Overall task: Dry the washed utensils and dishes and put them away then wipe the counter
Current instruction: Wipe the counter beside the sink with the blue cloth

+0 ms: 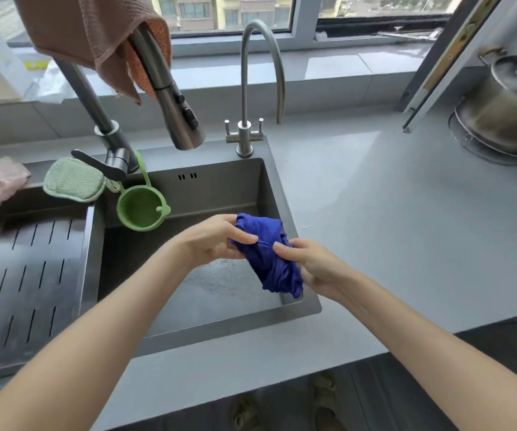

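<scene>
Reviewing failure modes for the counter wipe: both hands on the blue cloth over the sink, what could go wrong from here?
1. The blue cloth, bunched between the left hand and right hand, hangs at the sink edge; drips may land on the counter.
2. Lifting the hands could bump the pull-out faucet hanging just above.

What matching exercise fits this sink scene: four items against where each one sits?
Items:
1. crumpled blue cloth
2. brown waffle towel
3. green silicone strainer cup
4. steel lidded pot

Places:
A. wire stand, counter's far right
B. draped over the pull-down tap
C. between left hand and right hand, over the sink
D. hanging inside the sink's back-left corner

Pairs: 1-C, 2-B, 3-D, 4-A
</scene>
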`<state>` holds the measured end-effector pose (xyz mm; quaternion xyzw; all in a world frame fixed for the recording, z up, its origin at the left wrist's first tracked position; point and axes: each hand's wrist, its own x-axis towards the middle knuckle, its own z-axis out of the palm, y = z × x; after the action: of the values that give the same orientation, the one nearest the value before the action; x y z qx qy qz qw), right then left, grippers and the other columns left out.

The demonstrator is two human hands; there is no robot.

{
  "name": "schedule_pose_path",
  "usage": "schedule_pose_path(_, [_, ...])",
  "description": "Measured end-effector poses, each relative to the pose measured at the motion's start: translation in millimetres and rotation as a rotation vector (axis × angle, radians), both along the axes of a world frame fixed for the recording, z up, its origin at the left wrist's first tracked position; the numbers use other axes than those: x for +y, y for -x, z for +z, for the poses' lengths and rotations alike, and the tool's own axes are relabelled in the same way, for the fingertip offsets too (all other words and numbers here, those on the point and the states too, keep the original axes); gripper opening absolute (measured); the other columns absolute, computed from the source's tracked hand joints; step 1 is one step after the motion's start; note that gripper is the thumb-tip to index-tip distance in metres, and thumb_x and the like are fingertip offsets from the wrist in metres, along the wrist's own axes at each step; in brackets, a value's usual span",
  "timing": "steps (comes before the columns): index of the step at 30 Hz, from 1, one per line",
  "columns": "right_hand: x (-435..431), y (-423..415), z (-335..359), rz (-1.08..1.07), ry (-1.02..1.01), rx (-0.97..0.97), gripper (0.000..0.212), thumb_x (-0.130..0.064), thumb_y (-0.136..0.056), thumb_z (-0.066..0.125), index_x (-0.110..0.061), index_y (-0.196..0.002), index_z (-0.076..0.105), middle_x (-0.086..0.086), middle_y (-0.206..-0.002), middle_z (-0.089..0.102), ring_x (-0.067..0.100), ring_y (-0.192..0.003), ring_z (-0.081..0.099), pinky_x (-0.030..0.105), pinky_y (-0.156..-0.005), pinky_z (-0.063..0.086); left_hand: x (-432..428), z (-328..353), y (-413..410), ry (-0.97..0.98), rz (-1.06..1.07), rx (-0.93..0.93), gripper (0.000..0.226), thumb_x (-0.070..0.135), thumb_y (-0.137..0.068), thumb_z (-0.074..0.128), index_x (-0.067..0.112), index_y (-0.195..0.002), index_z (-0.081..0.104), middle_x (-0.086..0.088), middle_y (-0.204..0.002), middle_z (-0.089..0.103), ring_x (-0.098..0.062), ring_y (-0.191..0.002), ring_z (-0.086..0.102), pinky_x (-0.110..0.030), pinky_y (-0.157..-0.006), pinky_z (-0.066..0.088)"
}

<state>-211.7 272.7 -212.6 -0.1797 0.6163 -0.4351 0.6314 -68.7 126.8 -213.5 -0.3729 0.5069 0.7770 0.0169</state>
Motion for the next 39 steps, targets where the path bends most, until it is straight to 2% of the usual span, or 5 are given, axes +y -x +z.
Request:
schedule_pose_path(17, [91.2,99.6,45.2,-0.464,0.032,0.489,0.032,-0.002,-0.093,0.032,-0.014,-0.066,0.046,-0.014,-0.052,0.049,0.008,-0.053,0.045,0.019,-0.049,0.034,51.8,43.2,117.3,0.088,-0.291,0.050,0.025,0.008,-0.090,0.058,0.014,-0.113,0.066,-0.001,-0.083,0.065,-0.011,-0.063,0.060,-0.023,-0.063,0.038])
schedule_pose_path(21, [104.6,171.9,60.5,-0.510,0.042,0.635,0.022,-0.013,-0.097,0.041,-0.019,-0.091,0.062,-0.004,-0.085,0.067,0.015,-0.079,0.063,0.021,-0.060,0.044,65.9,50.8,164.8,0.200,-0.272,-0.002,0.029,0.008,-0.087,0.061,0.017,-0.115,0.062,-0.005,-0.093,0.074,-0.018,-0.080,0.070,-0.021,-0.061,0.045])
schedule_pose_path(25, [118.8,227.2,14.8,-0.055,-0.544,1.618,0.056,-0.059,-0.089,0.046,-0.020,-0.127,0.055,0.018,-0.141,0.045,0.038,-0.128,0.040,0.050,-0.102,0.029,46.9,40.6,196.5,0.392,-0.052,-0.119,0.025,0.008,-0.088,0.059,0.012,-0.112,0.063,-0.008,-0.100,0.071,-0.016,-0.079,0.066,-0.020,-0.064,0.047])
schedule_pose_path(33, [103.6,284.1,-98.3,0.503,-0.203,1.627,0.062,-0.068,-0.091,0.021,-0.035,-0.140,0.041,0.018,-0.154,0.027,0.042,-0.138,0.032,0.067,-0.104,0.027,-11.6,6.4,217.1,0.384,0.223,-0.244,0.021,0.005,-0.087,0.058,0.009,-0.106,0.065,-0.007,-0.094,0.070,-0.017,-0.081,0.067,-0.022,-0.067,0.050])
schedule_pose_path(39, [10.6,398.5,-87.7,-0.067,-0.685,1.439,0.062,-0.060,-0.094,0.023,-0.034,-0.150,0.022,0.019,-0.159,0.000,0.044,-0.144,0.000,0.069,-0.108,0.006,-46.4,-4.3,194.4,0.381,0.409,-0.312,0.016,0.004,-0.090,0.054,0.010,-0.101,0.063,-0.008,-0.090,0.067,-0.019,-0.078,0.064,-0.027,-0.071,0.048])
